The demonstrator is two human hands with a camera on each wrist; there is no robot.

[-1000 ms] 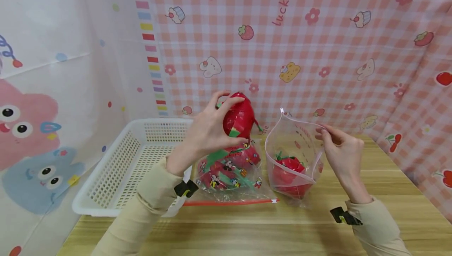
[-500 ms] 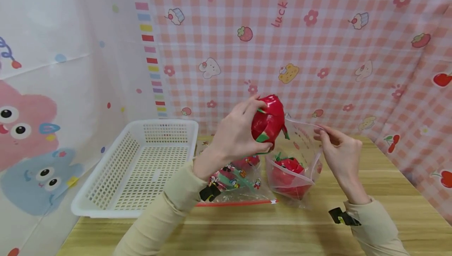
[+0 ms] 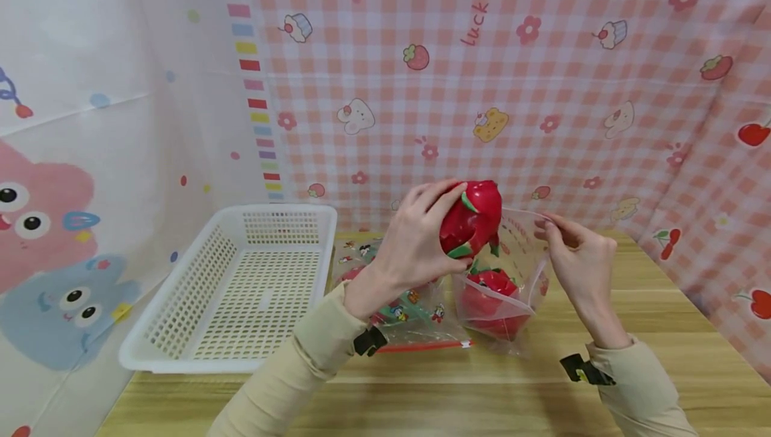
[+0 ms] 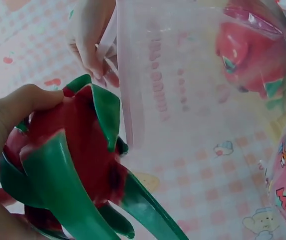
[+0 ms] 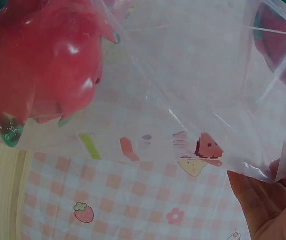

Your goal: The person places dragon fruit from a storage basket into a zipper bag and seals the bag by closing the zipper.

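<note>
My left hand (image 3: 418,239) grips a red dragon fruit (image 3: 476,219) with green-tipped scales, above the mouth of a clear zip bag (image 3: 524,249). The left wrist view shows the held dragon fruit (image 4: 78,150) close up, its long green scales pointing down and right. With thumb and fingers my right hand (image 3: 581,259) pinches the bag's right rim. Inside that bag, at the bottom, sits another dragon fruit (image 3: 494,290); the right wrist view shows this dragon fruit (image 5: 48,60) through the plastic. My left hand and the held fruit hide part of the bag's left rim.
Left of the zip bag lies a cartoon-printed bag (image 3: 421,330) with a red zip and red and green contents, partly behind my left arm. A white perforated basket (image 3: 229,357) stands further left on the wooden table (image 3: 434,397). Checked cloth (image 3: 458,102) hangs behind.
My left hand has carried the dragon fruit rightward from above the cartoon-printed bag to the zip bag's mouth. The right hand keeps its pinch on the rim, nearly still.
</note>
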